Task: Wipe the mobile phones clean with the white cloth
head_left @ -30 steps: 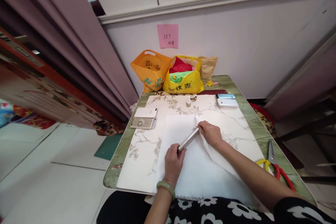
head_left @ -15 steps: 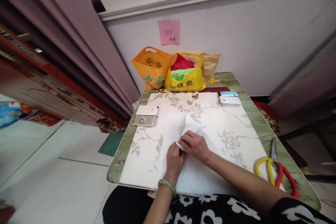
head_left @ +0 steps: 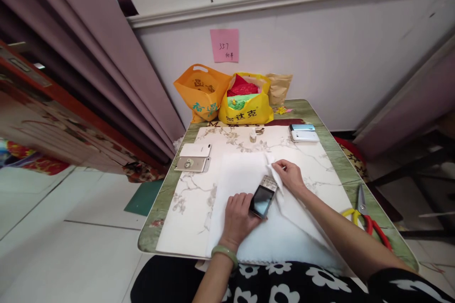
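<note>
A white cloth [head_left: 240,173] with a zigzag edge lies on the table in front of me. On it rests a mobile phone [head_left: 263,201] with a dark screen and a small keypad, tilted toward the upper right. My left hand [head_left: 239,218] grips the phone's left side, with the thumb along its lower end. Pinched in my right hand [head_left: 289,175] is a corner of the cloth, folded back to the right of the phone. A green bangle [head_left: 225,253] circles my left wrist.
Two phones [head_left: 194,157] lie at the left and two more [head_left: 304,133] at the back right. Scissors [head_left: 362,213] with yellow and red handles lie at the right edge. An orange bag [head_left: 202,92] and a yellow bag [head_left: 247,111] stand at the back, beyond a small bottle [head_left: 252,136].
The cloth's corner has been drawn to the right by my right hand, and the phone beneath has come into sight. My left hand has let go of the cloth and taken hold of the phone.
</note>
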Available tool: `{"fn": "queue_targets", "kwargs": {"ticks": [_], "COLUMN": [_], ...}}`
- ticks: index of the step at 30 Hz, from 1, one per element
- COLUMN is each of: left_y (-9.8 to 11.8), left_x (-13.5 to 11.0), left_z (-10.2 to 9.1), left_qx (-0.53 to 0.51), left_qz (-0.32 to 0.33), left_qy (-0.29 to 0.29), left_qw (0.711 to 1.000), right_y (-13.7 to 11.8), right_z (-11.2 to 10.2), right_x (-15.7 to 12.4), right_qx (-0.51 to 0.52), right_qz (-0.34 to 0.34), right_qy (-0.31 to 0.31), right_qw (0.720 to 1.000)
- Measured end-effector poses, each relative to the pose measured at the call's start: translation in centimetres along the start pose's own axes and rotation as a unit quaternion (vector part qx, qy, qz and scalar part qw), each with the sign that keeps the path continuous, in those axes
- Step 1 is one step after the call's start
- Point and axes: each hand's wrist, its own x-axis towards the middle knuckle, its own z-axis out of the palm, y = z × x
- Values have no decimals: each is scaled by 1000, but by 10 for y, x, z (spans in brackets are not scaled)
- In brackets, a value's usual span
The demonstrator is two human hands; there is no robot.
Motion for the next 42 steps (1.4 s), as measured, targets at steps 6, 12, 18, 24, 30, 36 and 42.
{"fn": "queue_targets", "kwargs": {"ticks": [6, 12, 18, 24, 30, 36, 42], "left_y": [1, 2, 6, -2, -6, -4, -10], "left_x": [-2, 1, 16, 13, 12, 11, -1], "left_z": [2, 0, 15, 27, 26, 18, 13], "left_qx": [-8, -13, -7, -6, -63, -84, -76], "left_qz": [55, 41, -107, -179, -165, -176, -171], "left_qy": [-5, -40, -21, 42, 44, 48, 23], "left_qw": [998, 998, 994, 983, 983, 980, 982], "right_y": [13, 6, -26, -47, -25, -1, -1], "right_z": [-31, -44, -20, 29, 38, 20, 19], "right_x": [24, 34, 14, -43, -55, -34, -42], "right_qx": [206, 256, 244, 98, -121, -322, -376], "right_qz": [114, 123, 62, -143, -396, -361, -339], "right_qy": [119, 104, 66, -80, -223, -171, -149], "right_qw": [964, 953, 966, 982, 882, 858, 849]}}
